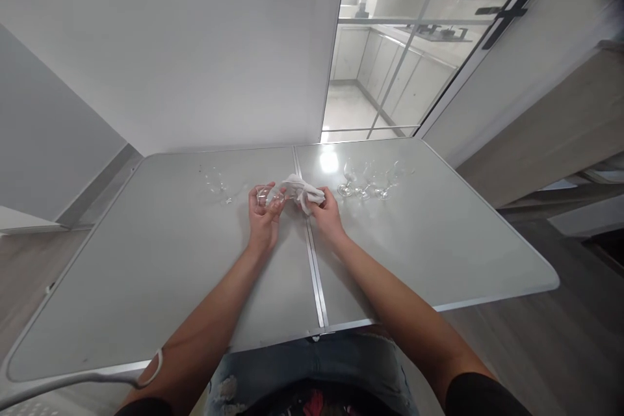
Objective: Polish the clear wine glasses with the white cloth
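Observation:
My left hand (264,214) is closed around a clear stemmed glass (268,194), held above the middle of the grey folding table (170,260). My right hand (325,211) grips a crumpled white cloth (302,191) that reaches toward the glass's rim. Both hands meet over the table's centre seam.
One clear glass (218,184) stands on the table left of my hands. A group of three clear stemmed glasses (370,182) stands to the right. A white wall rises behind the table, and a glass door (414,45) opens onto a kitchen at the back right.

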Motion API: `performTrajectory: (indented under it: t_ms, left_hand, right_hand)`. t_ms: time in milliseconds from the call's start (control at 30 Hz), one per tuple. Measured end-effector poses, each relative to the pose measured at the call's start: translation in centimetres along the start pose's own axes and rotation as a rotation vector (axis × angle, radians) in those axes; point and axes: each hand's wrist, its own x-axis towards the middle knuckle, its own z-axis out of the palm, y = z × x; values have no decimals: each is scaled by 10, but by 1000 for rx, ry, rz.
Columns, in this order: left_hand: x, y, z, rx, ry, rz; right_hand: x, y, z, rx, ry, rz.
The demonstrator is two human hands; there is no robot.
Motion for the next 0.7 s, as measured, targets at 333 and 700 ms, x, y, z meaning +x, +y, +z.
performTrajectory:
  t_ms: [333, 700]
  left_hand:
    - [3, -15, -10, 82, 79, -7]
    - [4, -16, -12, 86, 101, 54]
  right_hand:
    - [3, 5, -3, 144, 24, 60]
    - [-9, 1, 11, -14, -126, -80]
